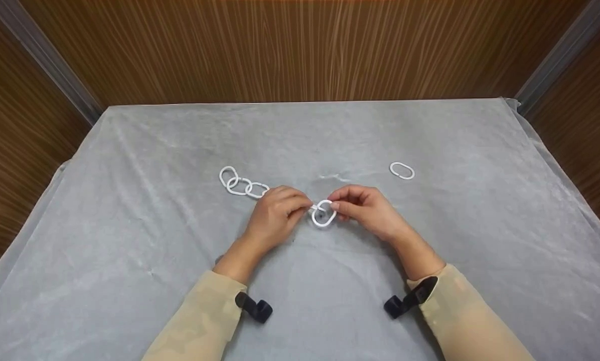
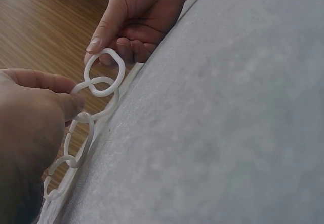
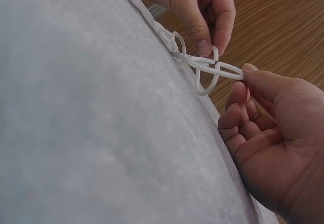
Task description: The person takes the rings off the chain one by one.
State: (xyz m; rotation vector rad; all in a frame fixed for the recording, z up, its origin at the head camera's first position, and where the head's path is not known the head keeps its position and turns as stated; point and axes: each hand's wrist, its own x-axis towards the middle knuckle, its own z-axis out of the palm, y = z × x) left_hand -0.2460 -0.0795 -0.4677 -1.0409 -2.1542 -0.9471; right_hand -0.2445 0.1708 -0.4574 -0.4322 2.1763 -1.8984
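White oval chain links [image 1: 239, 186] lie joined in a row on the cloth, running in under my left hand [image 1: 280, 213]. That hand pinches a link [image 2: 101, 84] at the chain's near end between thumb and forefinger. With thumb and forefinger, my right hand [image 1: 367, 208] holds another white link [image 1: 322, 224] by its edge. In the left wrist view this link [image 2: 120, 67] crosses through the one in my left hand. The right wrist view shows the right hand's link [image 3: 230, 75] nearly edge-on. My left fingers hide part of the chain in the head view.
A single loose white link [image 1: 402, 170] lies on the grey cloth [image 1: 455, 210] to the right, beyond my right hand. Wood-grained panels [image 1: 305, 50] stand at the back and on both sides. Black wrist mounts [image 1: 254, 307] sit on both sleeves.
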